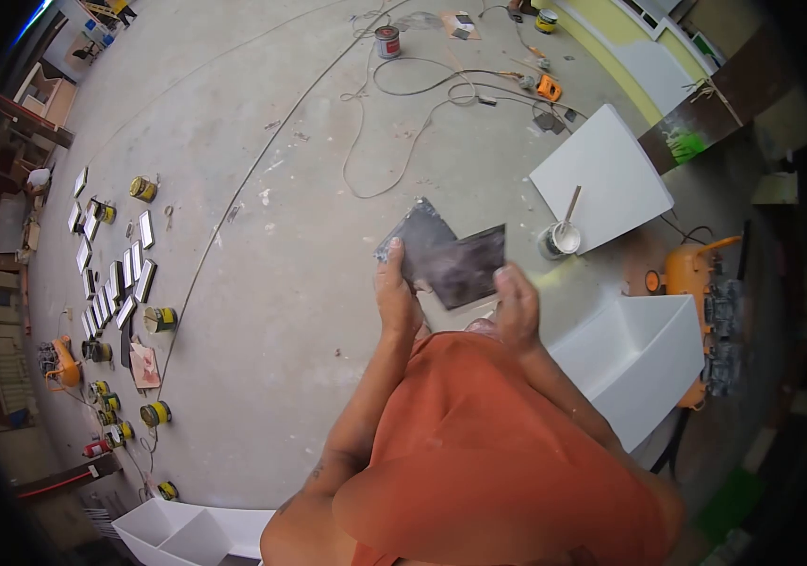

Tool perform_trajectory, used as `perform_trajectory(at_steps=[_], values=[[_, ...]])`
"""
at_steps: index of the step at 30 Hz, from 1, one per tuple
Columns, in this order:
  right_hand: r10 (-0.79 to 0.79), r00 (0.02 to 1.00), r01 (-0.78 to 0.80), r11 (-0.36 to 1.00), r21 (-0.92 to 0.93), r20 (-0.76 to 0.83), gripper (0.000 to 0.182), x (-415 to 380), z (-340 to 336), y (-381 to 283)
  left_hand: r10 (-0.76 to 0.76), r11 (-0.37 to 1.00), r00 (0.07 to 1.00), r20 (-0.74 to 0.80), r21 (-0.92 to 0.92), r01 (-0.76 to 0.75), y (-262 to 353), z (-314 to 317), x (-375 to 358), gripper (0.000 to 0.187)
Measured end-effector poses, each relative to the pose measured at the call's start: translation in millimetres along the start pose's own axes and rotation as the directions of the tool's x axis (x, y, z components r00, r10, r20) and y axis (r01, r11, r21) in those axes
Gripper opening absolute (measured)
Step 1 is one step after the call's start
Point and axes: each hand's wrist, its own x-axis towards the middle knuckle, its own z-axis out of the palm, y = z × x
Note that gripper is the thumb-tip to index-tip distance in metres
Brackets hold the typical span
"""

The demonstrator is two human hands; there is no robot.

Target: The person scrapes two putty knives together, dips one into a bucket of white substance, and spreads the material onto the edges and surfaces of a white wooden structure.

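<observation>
We've got two dark sheets in hand, in front of the orange shirt (pixel 460 406) and above the concrete floor (pixel 262 396).

Grey sheet (pixel 415 234): tilted, pale wear along its edges. Our left hand (pixel 396 297) has it by the lower left side, thumb pressed on the near face; we can't tell how the other fingers sit behind it.

Black sheet (pixel 469 269): motion-blurred, overlaps the lower right part of the grey one in our view. Whether the two faces touch, we can't tell. Our right hand (pixel 518 307) pinches it at the right edge, thumb against curled fingers, hand a bit blurred.

Right of the hands: an open can (pixel 548 245) of white stuff with a stick (pixel 572 203) standing in it, next to a white panel (pixel 601 174). Nearer to us, a white open box (pixel 653 391), with an orange compressor (pixel 691 269) just beyond.

Far side: an orange power tool (pixel 549 88) among a loose hose (pixel 419 91) and cables, plus a grey-and-red can (pixel 387 41).

Left: we see a cluster of pale-faced rectangular blocks (pixel 146 229) on the floor, yellow-labelled cans (pixel 156 413) around them, a second orange compressor (pixel 66 366). Bottom left, a white divided box (pixel 147 522).
</observation>
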Motion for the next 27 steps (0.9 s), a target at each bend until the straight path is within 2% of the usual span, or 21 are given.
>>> perform_trajectory(at_steps=[2,4,6,8,10,12,14,16,18,20,24,26,27], values=[[0.137,0.968,-0.073,0.955,0.287,-0.210,0.017,13,-9,-17,0.099,0.993,0.995,-0.001,0.060,-0.099,15,13,-7,0.025],[0.129,0.968,-0.052,0.942,0.330,-0.214,0.015,21,-9,-28,0.075,0.997,0.997,-0.017,0.025,-0.074,18,10,-10,0.022],[0.123,0.967,-0.032,0.927,0.374,-0.223,0.013,25,-7,-37,0.081,0.995,0.982,0.172,0.036,-0.089,21,7,-9,0.023],[0.152,0.973,-0.083,0.934,0.348,-0.175,0.013,26,-6,-42,0.060,0.998,0.975,0.213,-0.022,-0.056,23,13,-16,0.024],[0.171,0.960,-0.099,0.948,0.303,-0.222,0.015,27,-2,-36,0.042,0.996,0.964,0.263,-0.085,-0.020,24,20,-20,0.025],[0.187,0.945,-0.118,0.960,0.255,-0.268,0.017,27,0,-31,-0.030,0.998,0.922,0.387,-0.040,0.050,24,23,-27,0.031],[0.140,0.924,-0.100,0.987,0.127,-0.355,0.023,28,1,-28,-0.070,0.997,0.916,0.394,-0.007,0.079,24,30,-37,0.031],[0.131,0.922,-0.109,0.991,0.082,-0.365,0.026,28,0,-36,-0.123,0.990,0.912,0.391,0.113,0.085,22,31,-41,0.032],[0.118,0.920,-0.113,0.993,0.035,-0.374,0.029,31,-1,-48,-0.103,0.989,0.914,0.392,0.135,0.053,24,34,-45,0.040],[0.003,0.942,-0.041,0.993,-0.108,-0.336,0.031,35,-6,-59,-0.136,0.974,0.898,0.419,0.223,0.043,26,37,-45,0.051],[-0.002,0.948,-0.050,0.987,-0.154,-0.319,0.029,37,-12,-71,-0.198,0.935,0.846,0.495,0.354,0.012,41,34,-39,0.054],[-0.062,0.962,0.022,0.988,-0.153,-0.265,0.028,35,-15,-80,-0.304,0.894,0.787,0.537,0.445,0.041,56,44,-40,0.053],[-0.063,0.964,0.023,0.988,-0.155,-0.260,0.028,36,-18,-85,-0.299,0.896,0.790,0.535,0.442,0.040,54,45,-40,0.053]])
